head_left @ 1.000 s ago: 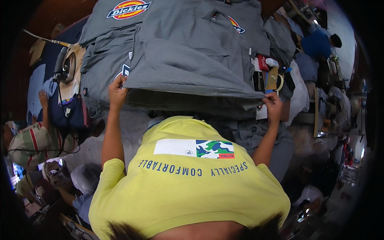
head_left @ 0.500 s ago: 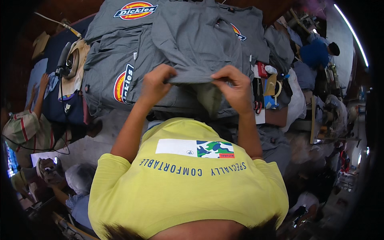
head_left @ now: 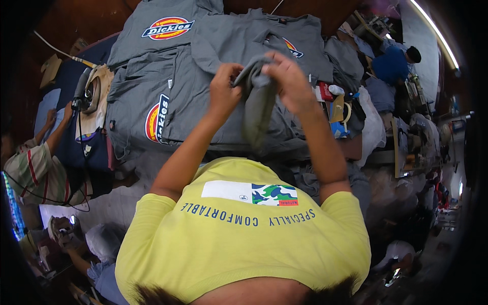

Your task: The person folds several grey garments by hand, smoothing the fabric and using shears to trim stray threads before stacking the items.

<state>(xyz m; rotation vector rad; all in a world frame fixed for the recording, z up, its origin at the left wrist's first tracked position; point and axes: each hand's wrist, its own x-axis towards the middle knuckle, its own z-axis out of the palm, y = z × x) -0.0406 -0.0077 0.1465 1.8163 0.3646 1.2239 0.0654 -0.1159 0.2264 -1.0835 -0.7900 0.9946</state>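
**Grey cloth [head_left: 257,104] hung bunched near the centre of the frame**

The left hand [head_left: 223,96], just above the middle of the picture, was curled narrow, its thumb and fingers on the left edge of the cloth. The right hand [head_left: 294,86], a little higher and to the right, pinched the cloth's top fold; it was slightly blurred. Between them the cloth drooped in a dark tongue, its lower end also blurred. Whether it was joined to the garment behind could not be made out.

Beyond the hands, grey garments [head_left: 133,99] covered the upper middle and upper left, overlapping, some bearing bright oval prints. Below the hands, the wearer's yellow shirt [head_left: 244,241] filled the lower centre.

Right of the garments stood a red box [head_left: 324,92], with a white bottle [head_left: 336,90] just beside it and a roll of tape [head_left: 347,114] below. A pale plastic bag [head_left: 373,127] hung farther right.

At the left of the frame, an iron [head_left: 83,87] rested on a tan cloth [head_left: 103,84]. Near it, a co-worker's hand [head_left: 67,112] reached in from a striped sleeve [head_left: 36,160].
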